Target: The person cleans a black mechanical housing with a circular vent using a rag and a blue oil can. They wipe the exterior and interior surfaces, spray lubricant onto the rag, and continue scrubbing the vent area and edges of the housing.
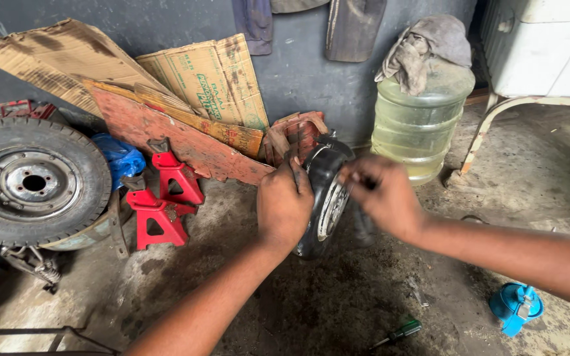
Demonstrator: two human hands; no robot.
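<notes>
Between both hands' fingers [357, 173]: small wheel [324, 204].

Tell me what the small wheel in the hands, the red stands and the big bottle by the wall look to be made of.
Small wheel: black rubber-like tyre, matte, on a dull silvery metal rim; both hands grip it.
Red stands: apparently steel, painted glossy red, chipped and grimy.
Big bottle: translucent plastic by its ribbed, greenish clear wall; a grey cloth lies on top.

Small wheel [324, 198]: glossy black rubber, shiny metal rim. Jack stands [163, 198]: red painted metal. Floor [338, 303]: rough, oil-stained concrete. Cardboard [206, 79]: matt, worn.
</notes>
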